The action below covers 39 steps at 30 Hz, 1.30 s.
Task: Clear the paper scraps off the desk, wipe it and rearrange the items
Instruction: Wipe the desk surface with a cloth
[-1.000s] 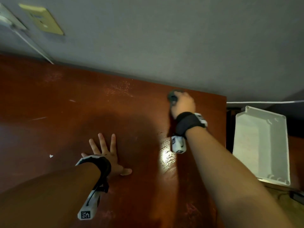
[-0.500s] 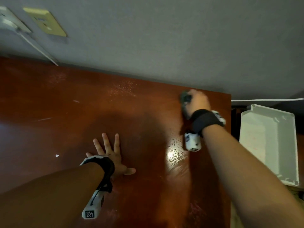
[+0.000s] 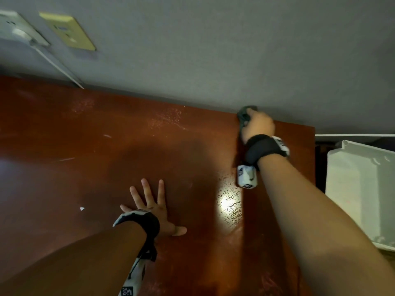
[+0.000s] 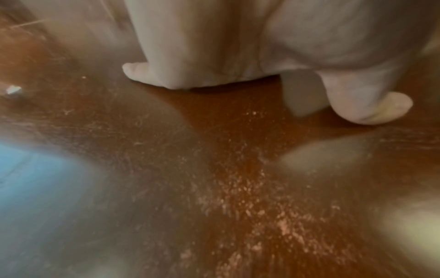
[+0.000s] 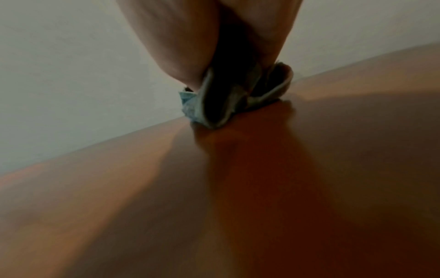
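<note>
Dust (image 3: pixel 168 118) and pale streaks speckle the far part of the glossy reddish-brown wooden table (image 3: pixel 96 171). Your right hand (image 3: pixel 259 124) is clenched around a crumpled dark grey-blue cloth (image 3: pixel 244 115) and presses it onto the table at the far edge, against the grey wall (image 3: pixel 213 50) and near the far right corner. Your left hand (image 3: pixel 154 204) is released: it lies palm down on the table nearer to you, fingers straight and spread, holding nothing. One small white paper scrap (image 3: pixel 82 208) lies on the table to the left of that hand, apart from it. A white rectangular plastic tray (image 3: pixel 359 189) sits beyond the table's right edge. On the wall at upper left are a yellow outlet plate (image 3: pixel 68 32) and a white plug (image 3: pixel 20 33) with its cable.
</note>
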Available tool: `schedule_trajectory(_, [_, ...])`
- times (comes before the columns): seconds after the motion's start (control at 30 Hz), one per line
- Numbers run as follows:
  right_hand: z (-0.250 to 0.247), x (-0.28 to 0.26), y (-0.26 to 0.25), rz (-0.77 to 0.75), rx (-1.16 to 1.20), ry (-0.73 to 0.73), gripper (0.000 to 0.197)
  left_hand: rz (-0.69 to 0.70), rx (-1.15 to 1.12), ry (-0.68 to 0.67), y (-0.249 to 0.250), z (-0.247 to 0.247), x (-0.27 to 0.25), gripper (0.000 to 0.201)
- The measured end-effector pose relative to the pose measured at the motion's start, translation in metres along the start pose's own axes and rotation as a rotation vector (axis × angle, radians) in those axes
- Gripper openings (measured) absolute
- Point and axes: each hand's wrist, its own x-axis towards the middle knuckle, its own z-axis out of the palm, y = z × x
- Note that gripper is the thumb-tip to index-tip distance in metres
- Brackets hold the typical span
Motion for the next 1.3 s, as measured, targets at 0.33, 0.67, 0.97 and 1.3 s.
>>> schedule_trajectory(0.33, [0.046,-0.03,-0.102,-0.315,-0.075,-0.221,0.051,-0.005,0.017,0.006,0.002,0.0,0.0,0.15])
schedule_trajectory(0.67, [-0.024,-0.004,0.074,0.088,-0.044,-0.038,0.045,0.005,0.008,0.021,0.001,0.001,-0.003,0.147])
schedule_trajectory(0.97, [-0.027,0.0,0.121,0.361,-0.005,0.09,0.052,0.016,-0.004,0.003,0.0,0.001,-0.002,0.147])
schedule_trajectory(1.3, [0.018,-0.006,-0.025,-0.096,-0.106,-0.106,0.042,0.013,0.001,-0.02,0.0,-0.002,-0.002,0.148])
